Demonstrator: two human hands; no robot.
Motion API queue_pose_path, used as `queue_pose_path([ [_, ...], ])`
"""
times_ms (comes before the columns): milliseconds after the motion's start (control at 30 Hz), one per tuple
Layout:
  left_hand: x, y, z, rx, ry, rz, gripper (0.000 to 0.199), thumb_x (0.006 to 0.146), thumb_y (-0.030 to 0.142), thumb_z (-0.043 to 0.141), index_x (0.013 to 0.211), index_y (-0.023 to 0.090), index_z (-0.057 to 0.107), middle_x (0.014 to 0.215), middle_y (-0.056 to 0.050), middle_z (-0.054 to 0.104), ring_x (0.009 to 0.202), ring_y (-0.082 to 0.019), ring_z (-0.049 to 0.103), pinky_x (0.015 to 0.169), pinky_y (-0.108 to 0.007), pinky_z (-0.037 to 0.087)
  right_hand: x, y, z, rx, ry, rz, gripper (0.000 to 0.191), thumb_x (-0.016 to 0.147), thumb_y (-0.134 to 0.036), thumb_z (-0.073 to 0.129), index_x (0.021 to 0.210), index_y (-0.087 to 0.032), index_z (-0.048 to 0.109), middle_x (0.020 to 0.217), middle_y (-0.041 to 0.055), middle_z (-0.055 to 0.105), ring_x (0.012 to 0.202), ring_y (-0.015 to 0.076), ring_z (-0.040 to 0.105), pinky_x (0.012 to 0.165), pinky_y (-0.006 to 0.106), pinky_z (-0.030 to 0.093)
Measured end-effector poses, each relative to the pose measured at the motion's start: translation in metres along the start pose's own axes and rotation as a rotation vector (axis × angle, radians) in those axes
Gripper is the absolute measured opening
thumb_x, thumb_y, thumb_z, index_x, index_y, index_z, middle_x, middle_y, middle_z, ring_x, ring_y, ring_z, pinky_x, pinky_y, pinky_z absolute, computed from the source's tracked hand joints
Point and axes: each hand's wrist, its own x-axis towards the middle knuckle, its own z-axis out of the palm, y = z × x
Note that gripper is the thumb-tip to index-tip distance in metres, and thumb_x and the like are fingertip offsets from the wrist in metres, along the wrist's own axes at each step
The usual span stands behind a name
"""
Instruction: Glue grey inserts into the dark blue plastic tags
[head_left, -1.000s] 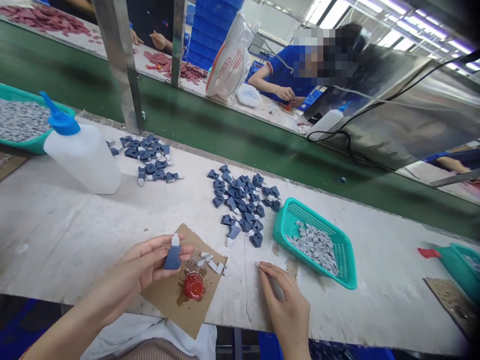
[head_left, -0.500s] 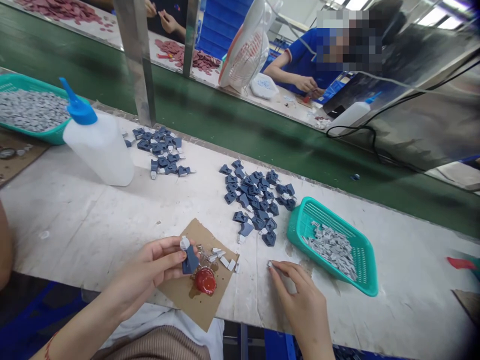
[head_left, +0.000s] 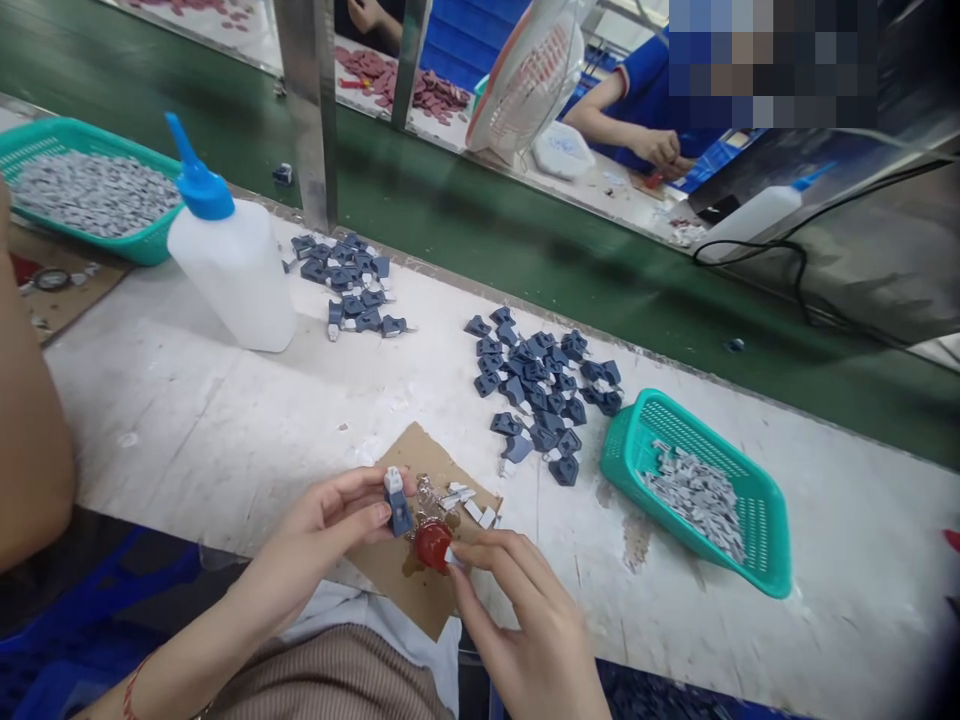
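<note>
My left hand [head_left: 330, 535] grips a dark blue piece [head_left: 398, 512] with a light grey tip pointing up, over the left part of a brown cardboard sheet [head_left: 420, 605]. In my right hand [head_left: 517, 600] a small light grey piece [head_left: 451, 556] is pinched between thumb and fingertips, at the right edge of a round red container [head_left: 433, 545]. Several loose grey pieces [head_left: 474, 510] lie on the cardboard behind my right fingers. Clear, glossy material [head_left: 429, 498] sits just behind the red container.
A green basket of grey pieces [head_left: 694, 495] stands at the right. Dark blue pieces [head_left: 536, 375] lie in two clusters. A white bottle [head_left: 236, 270] with a blue nozzle and another green basket [head_left: 161, 240] are left. A person [head_left: 637, 120] works across the divider.
My right hand has moved left from the bare tabletop to the red container, with the small grey piece. The blue piece in my left hand has turned. The view has shifted.
</note>
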Motion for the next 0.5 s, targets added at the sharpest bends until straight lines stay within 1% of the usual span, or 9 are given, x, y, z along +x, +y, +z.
queue_pose_path([
  [100,-0.001,-0.004,0.0,-0.004,-0.03,0.024,0.03,0.08,0.031,0.072,0.109,0.022,0.068,0.117,-0.007,0.071,0.114,-0.024,0.062,0.091,-0.032,0.052,0.003,0.001,0.004,-0.02,-0.022,-0.014,0.011,0.093,-0.013,0.052,0.096,-0.02,0.061,0.094,0.0078,0.063,0.09,0.02,0.064,0.075,0.031,0.054],
  [200,0.0,-0.009,0.0,0.031,-0.069,0.075,0.024,0.083,0.029,0.069,0.105,0.02,0.065,0.114,-0.008,0.071,0.11,-0.024,0.063,0.087,-0.032,0.052,0.004,0.001,0.003,-0.043,-0.03,-0.031,0.011,0.093,-0.014,0.052,0.094,-0.02,0.062,0.093,0.0075,0.063,0.089,0.0196,0.064,0.075,0.03,0.055],
  [367,0.003,-0.02,0.001,0.123,-0.061,0.17,0.014,0.086,0.024,0.064,0.098,0.019,0.059,0.109,-0.008,0.071,0.105,-0.021,0.064,0.095,-0.034,0.046,0.005,-0.002,0.001,-0.062,-0.051,-0.027,0.013,0.094,-0.015,0.051,0.093,-0.02,0.063,0.091,0.0076,0.064,0.087,0.0203,0.065,0.073,0.031,0.056],
  [500,0.005,-0.026,0.002,0.14,-0.063,0.204,0.011,0.086,0.023,0.062,0.096,0.019,0.058,0.107,-0.008,0.071,0.101,-0.022,0.065,0.094,-0.036,0.047,0.006,-0.004,0.003,-0.067,-0.057,-0.031,0.014,0.094,-0.015,0.05,0.093,-0.021,0.063,0.092,0.0083,0.064,0.088,0.0209,0.065,0.074,0.032,0.056],
])
